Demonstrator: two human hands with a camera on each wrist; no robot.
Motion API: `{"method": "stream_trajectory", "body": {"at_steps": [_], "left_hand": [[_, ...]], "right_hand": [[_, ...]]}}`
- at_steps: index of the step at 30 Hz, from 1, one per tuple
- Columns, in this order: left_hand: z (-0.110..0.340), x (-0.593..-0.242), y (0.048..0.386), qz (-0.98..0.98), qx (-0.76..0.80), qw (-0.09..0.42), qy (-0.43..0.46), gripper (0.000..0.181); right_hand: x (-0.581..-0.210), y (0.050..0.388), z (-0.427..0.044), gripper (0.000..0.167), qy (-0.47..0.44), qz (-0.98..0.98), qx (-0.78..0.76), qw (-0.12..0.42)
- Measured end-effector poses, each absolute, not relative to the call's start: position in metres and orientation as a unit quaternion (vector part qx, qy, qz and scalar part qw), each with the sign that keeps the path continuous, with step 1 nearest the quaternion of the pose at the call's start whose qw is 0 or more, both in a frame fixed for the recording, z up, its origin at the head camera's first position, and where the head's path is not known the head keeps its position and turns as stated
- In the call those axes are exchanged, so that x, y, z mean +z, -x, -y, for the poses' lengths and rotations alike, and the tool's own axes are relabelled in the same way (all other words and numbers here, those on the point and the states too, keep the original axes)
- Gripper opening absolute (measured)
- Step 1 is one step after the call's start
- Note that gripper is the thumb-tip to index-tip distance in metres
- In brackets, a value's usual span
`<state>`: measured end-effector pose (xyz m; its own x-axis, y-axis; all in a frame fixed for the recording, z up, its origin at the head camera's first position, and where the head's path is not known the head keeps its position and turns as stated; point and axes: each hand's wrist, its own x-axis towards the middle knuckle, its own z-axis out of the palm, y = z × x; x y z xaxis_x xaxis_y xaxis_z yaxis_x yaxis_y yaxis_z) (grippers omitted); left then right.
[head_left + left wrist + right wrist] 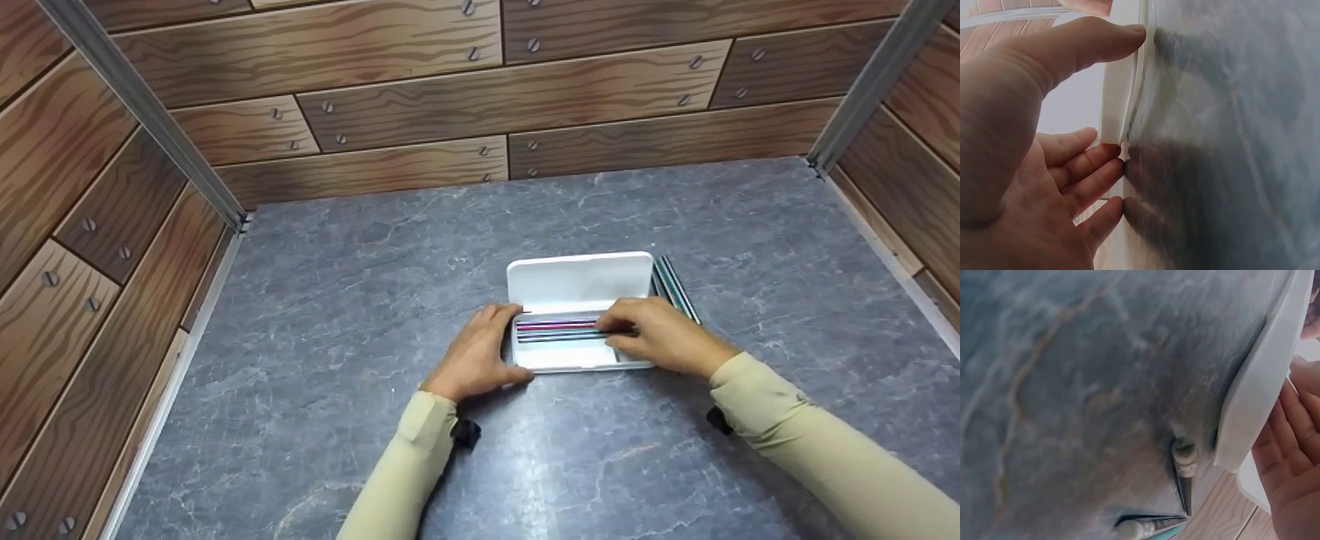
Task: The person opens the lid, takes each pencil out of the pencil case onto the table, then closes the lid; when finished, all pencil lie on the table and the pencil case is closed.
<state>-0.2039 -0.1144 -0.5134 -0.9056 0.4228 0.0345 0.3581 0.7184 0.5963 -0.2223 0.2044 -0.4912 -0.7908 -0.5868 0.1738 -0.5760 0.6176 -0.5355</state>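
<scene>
Loosely spread left hand [476,352] against white case [577,281], right hand [660,335] over slim coloured sticks [556,326], pinch unclear.

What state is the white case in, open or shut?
Open. In the head view, the white case has its lid raised at the far side, and thin coloured sticks show inside.

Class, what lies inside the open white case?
Slim coloured sticks, including purple and pink ones, lie inside the white case. The right hand covers their right ends and anything beneath it.

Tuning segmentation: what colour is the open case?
The case is white, best seen in the head view.
</scene>
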Motion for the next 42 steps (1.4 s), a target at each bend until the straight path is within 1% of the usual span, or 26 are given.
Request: {"method": "stream_trajectory", "body": {"at_steps": [6,13,22,27,42], "left_hand": [[0.115,-0.511,0.205,-0.926,0.308,0.055,-0.210,0.101],[0.115,-0.512,0.203,-0.927,0.304,0.057,-0.211,0.101],[0.115,-0.511,0.203,-0.928,0.300,0.057,-0.211,0.100],[0.115,-0.512,0.203,-0.929,0.299,0.055,-0.210,0.100],[0.115,-0.512,0.203,-0.928,0.304,0.062,-0.208,0.100]], "right_hand": [[-0.487,0.222,-0.199,0.014,0.306,-0.909,-0.280,0.034],[-0.487,0.224,-0.196,0.016,0.291,-0.903,-0.307,0.071],[-0.487,0.226,-0.195,0.019,0.291,-0.902,-0.310,0.080],[-0.487,0.225,-0.194,0.019,0.296,-0.901,-0.307,0.074],[-0.491,0.222,-0.195,0.013,0.313,-0.901,-0.299,0.012]]}}
